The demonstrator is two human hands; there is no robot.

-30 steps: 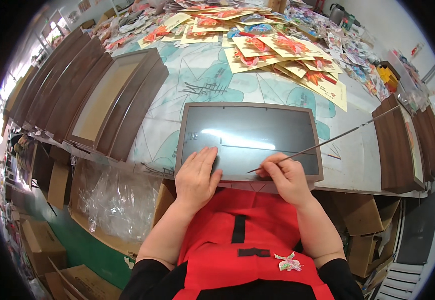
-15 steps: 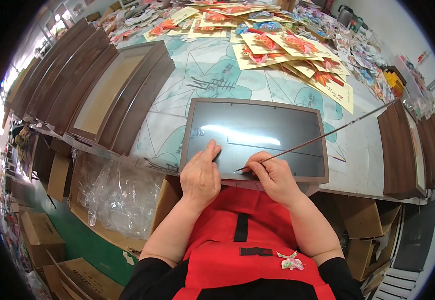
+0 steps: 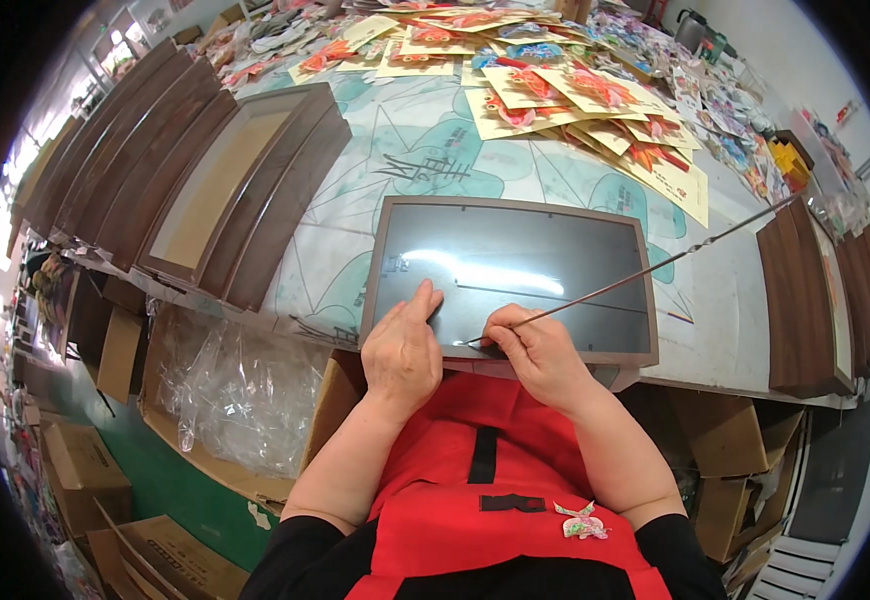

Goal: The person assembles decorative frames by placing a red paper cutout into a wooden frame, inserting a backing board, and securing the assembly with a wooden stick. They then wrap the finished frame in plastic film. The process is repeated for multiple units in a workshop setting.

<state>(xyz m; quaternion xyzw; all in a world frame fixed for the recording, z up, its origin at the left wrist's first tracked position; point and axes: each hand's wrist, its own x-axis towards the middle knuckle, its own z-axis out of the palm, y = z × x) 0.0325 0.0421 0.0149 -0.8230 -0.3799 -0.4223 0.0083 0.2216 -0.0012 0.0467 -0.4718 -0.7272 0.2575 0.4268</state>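
A brown-framed shallow box with a dark, glossy panel lies flat at the table's near edge, light reflecting off its surface. On its near left part rests my left hand, fingers stretched out and gripping nothing. Pinched in my right hand is a long thin metal rod, twisted along its upper part. The rod slants up and far to the right. Its lower tip meets the panel near the frame's near side, between my two hands. My right fingertips hide part of the rod.
Brown frames stand in a row at left; more brown frames stand at right. Cream cards with red figures are heaped behind. A carton of clear plastic wrap sits below the table's left edge.
My right hand has slid slightly left along the near side of the panel, carrying the rod's tip with it. My left hand stays where it was.
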